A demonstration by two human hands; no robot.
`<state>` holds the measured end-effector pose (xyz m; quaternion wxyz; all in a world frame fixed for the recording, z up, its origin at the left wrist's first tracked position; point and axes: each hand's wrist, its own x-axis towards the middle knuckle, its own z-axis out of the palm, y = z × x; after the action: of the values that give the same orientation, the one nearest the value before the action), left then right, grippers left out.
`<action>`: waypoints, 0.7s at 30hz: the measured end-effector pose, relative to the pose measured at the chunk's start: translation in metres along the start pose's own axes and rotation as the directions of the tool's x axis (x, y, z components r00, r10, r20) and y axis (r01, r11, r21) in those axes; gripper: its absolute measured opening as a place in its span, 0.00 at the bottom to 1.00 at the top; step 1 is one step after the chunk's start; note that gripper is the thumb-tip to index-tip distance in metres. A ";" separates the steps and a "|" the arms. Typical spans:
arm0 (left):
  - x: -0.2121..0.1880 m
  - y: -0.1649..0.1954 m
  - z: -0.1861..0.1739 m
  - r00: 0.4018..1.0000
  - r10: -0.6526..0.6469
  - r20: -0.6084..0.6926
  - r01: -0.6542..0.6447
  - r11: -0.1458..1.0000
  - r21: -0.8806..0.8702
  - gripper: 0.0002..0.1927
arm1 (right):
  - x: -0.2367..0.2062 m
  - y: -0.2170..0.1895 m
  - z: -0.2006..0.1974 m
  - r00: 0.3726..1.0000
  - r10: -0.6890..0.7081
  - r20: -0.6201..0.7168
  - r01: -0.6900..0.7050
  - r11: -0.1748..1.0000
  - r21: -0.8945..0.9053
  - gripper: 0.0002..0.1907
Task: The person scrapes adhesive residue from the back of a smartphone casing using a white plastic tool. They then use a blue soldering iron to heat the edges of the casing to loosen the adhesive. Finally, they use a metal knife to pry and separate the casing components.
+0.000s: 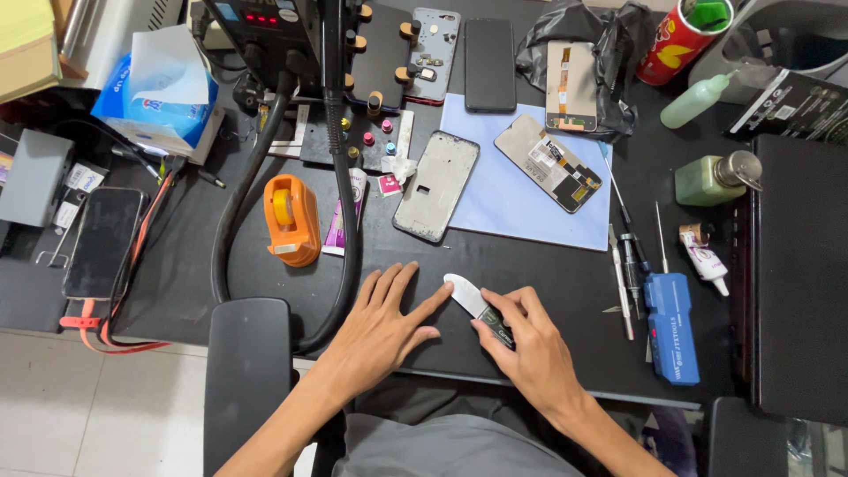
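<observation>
At the near edge of the worktop point(530, 265), the right hand point(530, 349) has its grip closed on a thin pry blade point(468, 296)'s dark handle. It looks light, stiff and slippery. Just left of that grip, the left hand point(380, 327) lies open and flat.

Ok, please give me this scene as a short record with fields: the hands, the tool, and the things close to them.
left hand: flat on the black desk, fingers spread, index tip at the blade
right hand: grips the handle of the flat tool
tool: pale rounded blade, dark handle
behind hands: phone frame, opened phone on blue mat
left side: orange tape dispenser
right side: blue case
</observation>
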<state>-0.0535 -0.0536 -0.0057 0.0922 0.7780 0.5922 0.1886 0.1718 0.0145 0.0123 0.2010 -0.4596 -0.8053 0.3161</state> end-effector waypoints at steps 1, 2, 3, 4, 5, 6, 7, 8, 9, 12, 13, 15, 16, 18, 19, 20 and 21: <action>0.000 0.000 -0.001 1.000 -0.001 0.001 0.001 1.000 -0.015 0.31 | 0.000 0.001 -0.001 1.000 0.003 -0.003 -0.003 1.000 0.000 0.22; 0.001 0.000 -0.002 1.000 -0.001 0.004 0.001 1.000 -0.030 0.31 | 0.000 0.002 -0.002 1.000 0.008 -0.006 -0.008 1.000 0.001 0.22; 0.000 -0.001 -0.002 1.000 -0.005 0.006 0.005 0.999 -0.042 0.32 | -0.001 0.003 -0.004 1.000 -0.001 -0.017 0.001 1.000 -0.013 0.22; 0.000 -0.002 -0.003 1.000 -0.008 0.008 0.009 0.999 -0.054 0.32 | -0.001 0.004 -0.006 1.000 -0.010 -0.027 0.009 1.000 -0.028 0.22; -0.001 -0.002 -0.004 1.000 -0.013 0.009 0.014 0.998 -0.067 0.32 | -0.002 0.005 -0.007 0.999 -0.019 -0.037 0.018 0.999 -0.043 0.22; -0.002 -0.002 -0.004 1.000 -0.015 0.016 0.016 0.998 -0.066 0.32 | -0.004 0.006 -0.008 0.999 -0.016 -0.028 0.015 0.999 -0.044 0.22; -0.004 -0.002 -0.004 1.000 -0.015 0.022 0.016 0.998 -0.064 0.31 | -0.006 0.007 -0.009 1.000 -0.013 -0.022 0.012 0.999 -0.044 0.22; -0.005 -0.002 -0.003 1.000 -0.013 0.028 0.015 0.998 -0.063 0.31 | -0.007 0.008 -0.010 1.000 -0.009 -0.017 0.008 0.999 -0.045 0.23; -0.006 -0.002 -0.002 1.000 0.000 0.022 0.002 0.998 -0.060 0.30 | -0.009 0.008 -0.010 1.000 -0.002 -0.014 0.002 0.999 -0.050 0.23; -0.008 -0.001 0.001 1.000 0.020 0.018 -0.019 0.998 -0.053 0.27 | -0.013 0.007 -0.008 1.000 -0.012 -0.013 0.011 0.998 -0.063 0.23; -0.008 -0.002 0.002 1.000 0.016 0.022 -0.015 0.999 -0.051 0.27 | -0.013 0.006 -0.007 0.999 -0.035 -0.019 0.034 0.997 -0.069 0.23; -0.007 -0.001 0.004 1.000 0.017 0.021 -0.017 0.999 -0.034 0.27 | -0.013 0.005 -0.004 0.998 -0.057 -0.020 0.055 0.996 -0.070 0.23; -0.006 0.000 0.005 1.000 0.019 0.017 -0.019 1.000 -0.020 0.27 | -0.014 0.005 -0.003 0.998 -0.055 -0.013 0.054 0.996 -0.066 0.23; -0.004 0.001 0.005 1.000 0.018 0.011 -0.018 1.000 -0.006 0.28 | -0.012 0.004 -0.002 0.999 -0.040 -0.001 0.040 0.998 -0.040 0.23; -0.004 0.001 0.004 1.000 0.016 0.011 -0.016 1.000 -0.008 0.28 | -0.011 0.004 -0.002 1.000 -0.023 0.003 0.023 1.000 -0.018 0.23; -0.003 0.002 0.003 1.000 0.013 0.011 -0.013 1.000 -0.010 0.28 | -0.010 0.004 -0.002 1.000 -0.007 0.008 0.007 1.000 0.003 0.22; -0.003 0.002 0.001 1.000 0.012 0.002 -0.012 1.000 -0.024 0.28 | -0.009 0.003 -0.003 1.000 0.011 0.013 -0.012 1.000 0.018 0.22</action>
<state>-0.0524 -0.0569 -0.0064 0.1011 0.7806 0.5851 0.1952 0.1802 0.0090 0.0117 0.1983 -0.4603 -0.8010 0.3275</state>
